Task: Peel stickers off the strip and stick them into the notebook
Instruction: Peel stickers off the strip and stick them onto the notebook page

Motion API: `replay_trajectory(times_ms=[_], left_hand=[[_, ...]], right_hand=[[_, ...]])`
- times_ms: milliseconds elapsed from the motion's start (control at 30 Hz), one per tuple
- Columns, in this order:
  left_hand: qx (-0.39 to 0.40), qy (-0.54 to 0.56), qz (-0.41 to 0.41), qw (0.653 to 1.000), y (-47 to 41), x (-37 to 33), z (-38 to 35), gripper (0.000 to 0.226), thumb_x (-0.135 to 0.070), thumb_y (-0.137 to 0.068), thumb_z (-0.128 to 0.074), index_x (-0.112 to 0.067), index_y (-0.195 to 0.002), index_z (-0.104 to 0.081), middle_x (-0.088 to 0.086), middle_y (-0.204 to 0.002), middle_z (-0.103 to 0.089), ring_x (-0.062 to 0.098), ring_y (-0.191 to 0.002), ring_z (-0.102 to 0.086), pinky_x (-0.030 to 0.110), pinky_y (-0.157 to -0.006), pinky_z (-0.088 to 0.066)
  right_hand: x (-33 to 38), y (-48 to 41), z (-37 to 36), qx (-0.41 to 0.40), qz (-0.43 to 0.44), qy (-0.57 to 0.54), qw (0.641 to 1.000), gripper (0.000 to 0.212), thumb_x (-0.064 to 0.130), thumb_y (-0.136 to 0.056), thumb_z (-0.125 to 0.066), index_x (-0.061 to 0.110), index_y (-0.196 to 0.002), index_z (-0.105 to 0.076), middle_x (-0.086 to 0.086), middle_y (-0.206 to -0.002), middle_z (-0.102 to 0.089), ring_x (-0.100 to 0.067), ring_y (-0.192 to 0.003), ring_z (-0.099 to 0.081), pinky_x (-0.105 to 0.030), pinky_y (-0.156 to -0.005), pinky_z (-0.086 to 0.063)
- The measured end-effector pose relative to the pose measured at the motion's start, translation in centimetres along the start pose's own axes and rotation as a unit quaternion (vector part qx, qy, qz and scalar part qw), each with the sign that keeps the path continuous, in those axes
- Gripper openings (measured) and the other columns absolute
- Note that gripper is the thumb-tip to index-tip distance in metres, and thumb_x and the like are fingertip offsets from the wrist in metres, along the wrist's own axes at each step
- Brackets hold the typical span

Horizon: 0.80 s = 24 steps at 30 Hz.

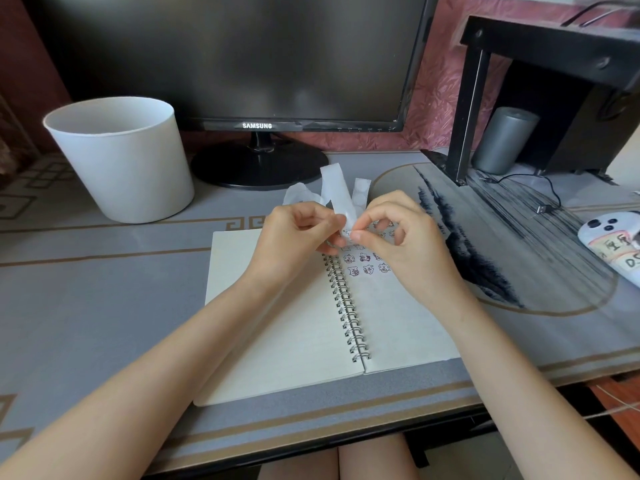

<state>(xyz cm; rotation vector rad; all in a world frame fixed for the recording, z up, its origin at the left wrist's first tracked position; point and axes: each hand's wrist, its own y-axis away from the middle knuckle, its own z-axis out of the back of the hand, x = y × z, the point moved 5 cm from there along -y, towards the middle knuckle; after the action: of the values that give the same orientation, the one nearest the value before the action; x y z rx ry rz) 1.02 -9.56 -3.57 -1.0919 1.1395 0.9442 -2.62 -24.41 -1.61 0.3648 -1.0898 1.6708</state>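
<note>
Grey desk (104,271), dark monitor (242,57) behind: your notebook (284,341) lies open, with rows of stickers (367,268) at the top of its right page. Your left hand (294,237) pinches the strip (337,195), which stands up and away toward the monitor; your right hand (405,244) pinches its lower end, just above those rows. Your right hand is nearer the bare paper below them, the likely landing spot.

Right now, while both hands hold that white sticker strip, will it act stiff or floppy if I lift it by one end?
Probably floppy: the strip bends and loops above the left hand and right hand. Likely very light, since fingertip pinches carry it. It looks thin, so it may crease or tear if tugged.
</note>
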Motion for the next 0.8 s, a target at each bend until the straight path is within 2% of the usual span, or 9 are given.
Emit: replay_trajectory(times_ms=[133,233,300,433,567,667,800], left_hand=[[-0.005,-0.003,-0.006,1.000,-0.1,-0.1,0.2,0.016,-0.012,-0.090,-0.064,-0.004,-0.076,-0.066,0.006,-0.064,-0.068,0.012,-0.063,-0.066,0.024,-0.065,-0.058],[-0.011,0.007,-0.001,1.000,-0.1,-0.1,0.2,0.016,-0.010,-0.090,-0.063,-0.004,-0.076,-0.064,0.006,-0.063,-0.066,0.011,-0.060,-0.065,0.022,-0.063,-0.056],[-0.012,0.012,0.003,1.000,-0.1,-0.1,0.2,0.015,-0.009,-0.091,-0.062,-0.003,-0.077,-0.064,0.007,-0.064,-0.066,0.009,-0.058,-0.064,0.020,-0.062,-0.055],[-0.009,0.011,0.004,1.000,0.0,-0.2,0.1,0.015,-0.009,-0.091,-0.062,-0.001,-0.078,-0.064,0.010,-0.067,-0.066,0.008,-0.058,-0.064,0.019,-0.062,-0.055],[-0.011,0.010,0.007,1.000,0.0,-0.1,0.1,0.015,-0.009,-0.091,-0.062,0.000,-0.079,-0.064,0.009,-0.066,-0.066,0.007,-0.057,-0.064,0.018,-0.062,-0.055],[-0.011,0.006,0.008,1.000,0.0,0.0,0.0,0.015,-0.009,-0.091,-0.062,0.002,-0.082,-0.065,0.007,-0.066,-0.067,0.007,-0.058,-0.064,0.017,-0.062,-0.054],[-0.011,0.006,0.009,1.000,0.0,0.0,0.1,0.015,-0.010,-0.091,-0.062,0.001,-0.081,-0.065,0.005,-0.063,-0.067,0.008,-0.058,-0.065,0.017,-0.062,-0.054]], right_hand=[[0.2,0.2,0.3,0.018,-0.025,-0.077,0.997,0.012,0.014,-0.080,-0.073,0.023,-0.078,-0.066,0.010,-0.088,-0.061,-0.004,-0.075,-0.053,-0.011,-0.065,-0.035],[-0.2,0.5,1.2,0.004,-0.076,-0.131,0.989,0.011,0.011,-0.080,-0.072,0.020,-0.078,-0.066,0.009,-0.076,-0.066,-0.004,-0.072,-0.057,-0.017,-0.065,-0.042],[-1.1,0.7,2.2,-0.012,-0.127,-0.146,0.981,0.008,0.010,-0.080,-0.072,0.017,-0.079,-0.067,0.008,-0.070,-0.064,-0.001,-0.063,-0.055,-0.011,-0.057,-0.039],[-4.0,1.8,4.4,-0.018,-0.242,-0.120,0.963,0.003,0.014,-0.084,-0.068,0.012,-0.082,-0.069,0.009,-0.056,-0.059,0.002,-0.042,-0.045,-0.008,-0.043,-0.031],[-6.3,2.8,5.8,-0.022,-0.305,-0.087,0.948,0.004,0.012,-0.083,-0.070,0.009,-0.080,-0.069,0.011,-0.045,-0.057,0.001,-0.036,-0.041,-0.011,-0.039,-0.027],[-7.4,3.2,6.2,-0.038,-0.322,-0.076,0.943,0.003,0.011,-0.081,-0.071,0.009,-0.080,-0.070,0.008,-0.049,-0.059,-0.001,-0.040,-0.043,-0.013,-0.038,-0.027],[-7.7,3.2,6.0,-0.038,-0.319,-0.079,0.944,0.003,0.009,-0.081,-0.071,0.006,-0.081,-0.070,0.005,-0.053,-0.060,0.001,-0.037,-0.043,-0.007,-0.037,-0.029]])
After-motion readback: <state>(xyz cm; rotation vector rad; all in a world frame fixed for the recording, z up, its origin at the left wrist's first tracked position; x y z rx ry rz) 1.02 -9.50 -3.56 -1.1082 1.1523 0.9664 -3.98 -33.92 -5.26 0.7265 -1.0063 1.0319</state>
